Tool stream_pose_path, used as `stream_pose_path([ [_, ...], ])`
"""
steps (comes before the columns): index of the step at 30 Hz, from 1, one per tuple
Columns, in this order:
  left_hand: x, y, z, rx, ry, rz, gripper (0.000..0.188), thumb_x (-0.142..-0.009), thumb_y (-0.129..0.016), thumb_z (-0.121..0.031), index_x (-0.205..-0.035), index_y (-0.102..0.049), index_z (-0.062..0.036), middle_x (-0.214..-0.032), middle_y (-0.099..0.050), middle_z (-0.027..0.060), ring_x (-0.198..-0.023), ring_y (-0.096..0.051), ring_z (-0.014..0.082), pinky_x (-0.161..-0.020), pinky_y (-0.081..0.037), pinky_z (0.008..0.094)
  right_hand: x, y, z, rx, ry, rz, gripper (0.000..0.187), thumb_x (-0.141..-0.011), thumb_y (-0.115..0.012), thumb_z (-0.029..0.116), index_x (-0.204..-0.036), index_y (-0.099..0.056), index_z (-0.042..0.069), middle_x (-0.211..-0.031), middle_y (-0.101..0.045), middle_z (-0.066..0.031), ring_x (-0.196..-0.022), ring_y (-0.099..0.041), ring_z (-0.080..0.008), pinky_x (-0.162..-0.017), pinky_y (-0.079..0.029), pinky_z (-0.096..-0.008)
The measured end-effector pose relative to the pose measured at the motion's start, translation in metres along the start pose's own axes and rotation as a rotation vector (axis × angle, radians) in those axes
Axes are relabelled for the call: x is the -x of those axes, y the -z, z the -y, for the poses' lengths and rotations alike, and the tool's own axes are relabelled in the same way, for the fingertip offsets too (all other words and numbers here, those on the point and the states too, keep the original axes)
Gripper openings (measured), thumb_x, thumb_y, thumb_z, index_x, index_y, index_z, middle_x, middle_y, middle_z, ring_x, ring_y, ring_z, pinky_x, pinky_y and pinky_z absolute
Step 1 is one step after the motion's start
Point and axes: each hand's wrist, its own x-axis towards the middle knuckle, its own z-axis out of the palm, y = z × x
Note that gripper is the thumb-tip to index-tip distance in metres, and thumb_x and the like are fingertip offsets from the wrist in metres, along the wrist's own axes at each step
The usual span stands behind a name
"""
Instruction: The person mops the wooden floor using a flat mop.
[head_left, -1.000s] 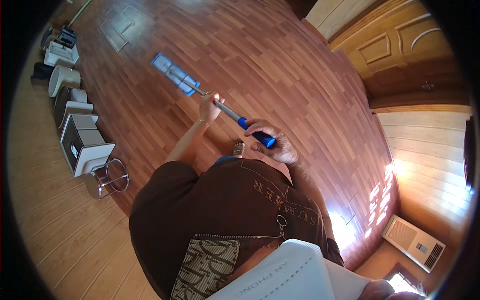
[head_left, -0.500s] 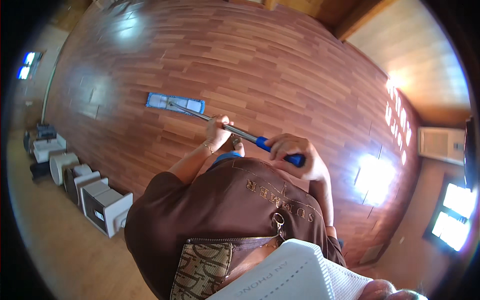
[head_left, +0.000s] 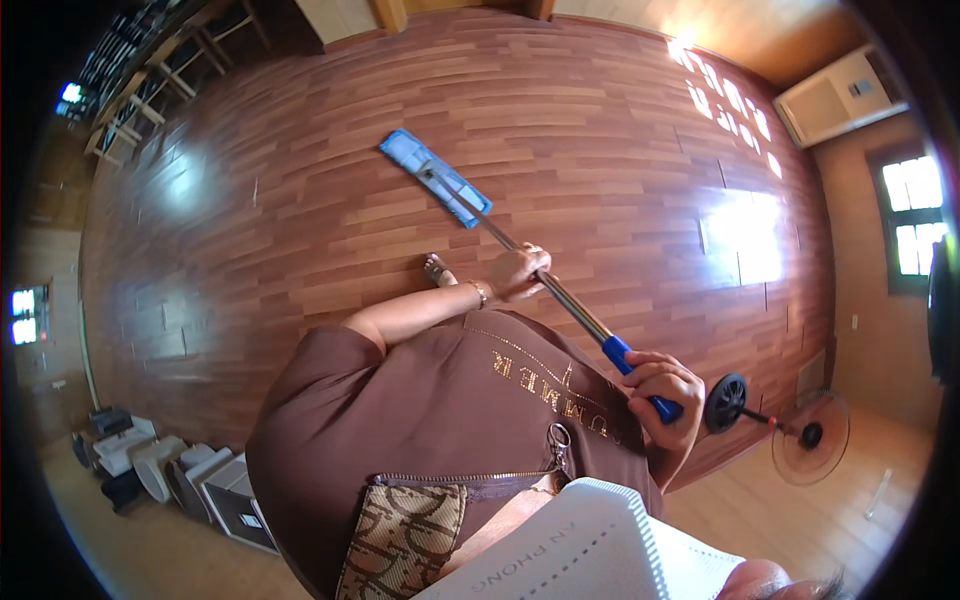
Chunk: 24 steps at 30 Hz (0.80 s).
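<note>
A flat mop with a blue-fringed rectangular head [head_left: 440, 180] lies on the wood-plank floor [head_left: 580, 130] ahead of me. Its metal pole runs back toward my right side and ends in a blue grip [head_left: 640, 375]. My left hand [head_left: 520, 272], a bracelet at its wrist, is closed round the middle of the pole. My right hand [head_left: 668, 392] wraps round the blue grip at the near end, close to my right side. One sandalled foot [head_left: 438, 270] shows beyond my left forearm.
A standing fan [head_left: 810, 436] with a round black base is at the right. Seats and a boxy unit [head_left: 240, 505] line the near left. Wooden chairs [head_left: 150, 95] and a table stand at the far left. A white cabinet [head_left: 840, 95] is by the right wall.
The mop head has swung right and farther away, turning to a steeper slant. Both hands moved right with the pole. My body has turned, and the fan has come into view.
</note>
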Motion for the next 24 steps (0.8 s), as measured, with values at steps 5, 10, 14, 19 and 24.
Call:
stream_pose_path([
  [5,-0.034,-0.06,-0.055,-0.001,-0.197,0.244,0.03,-0.081,-0.062,-0.034,-0.069,-0.051,-0.0091,-0.07,-0.057,0.0115,-0.078,-0.06,0.0327,-0.07,-0.048,0.0445,0.083,0.012,0.031,0.172,-0.049,-0.249,0.019,-0.057,-0.074,0.005,-0.071,-0.062,0.002,-0.078,-0.068,-0.0129,-0.087,-0.069,-0.0329,-0.079,-0.053,-0.0393],
  [10,-0.057,-0.115,-0.114,-0.11,-0.334,0.565,0.037,-0.082,-0.063,-0.046,-0.068,-0.06,-0.0107,-0.072,-0.061,0.011,-0.08,-0.062,0.0312,-0.071,-0.051,0.045,0.138,0.026,0.063,0.56,0.102,-0.409,0.031,-0.064,-0.081,0.024,-0.076,-0.064,0.002,-0.077,-0.069,-0.0146,-0.071,-0.069,-0.0314,-0.062,-0.054,-0.0361],
  [14,-0.057,-0.13,-0.168,-0.091,-0.379,0.733,0.024,-0.074,-0.065,-0.036,-0.072,-0.062,-0.0118,-0.076,-0.063,0.0106,-0.083,-0.064,0.0314,-0.071,-0.052,0.0466,0.164,0.027,0.086,0.723,0.287,-0.459,0.035,-0.076,-0.073,0.031,-0.085,-0.062,-0.001,-0.071,-0.064,-0.0165,-0.059,-0.062,-0.0272,-0.055,-0.049,-0.036],
  [19,-0.03,-0.123,-0.205,-0.101,-0.386,0.876,0.03,-0.073,-0.069,-0.044,-0.079,-0.069,-0.014,-0.083,-0.068,0.009,-0.086,-0.066,0.0306,-0.075,-0.052,0.0452,0.189,0.023,0.107,0.894,0.46,-0.494,0.057,-0.087,-0.057,0.056,-0.081,-0.061,-0.001,-0.056,-0.057,-0.01,-0.046,-0.051,-0.0198,-0.047,-0.044,-0.0349],
  [24,0.016,-0.088,-0.219,-0.101,-0.345,0.911,0.033,-0.075,-0.067,-0.046,-0.078,-0.07,-0.0139,-0.083,-0.068,0.0086,-0.087,-0.066,0.0303,-0.075,-0.052,0.0449,0.192,-0.002,0.13,1.011,0.547,-0.616,0.066,-0.088,-0.04,0.069,-0.078,-0.059,0.007,-0.051,-0.044,-0.0011,-0.043,-0.04,-0.0135,-0.044,-0.045,-0.0319],
])
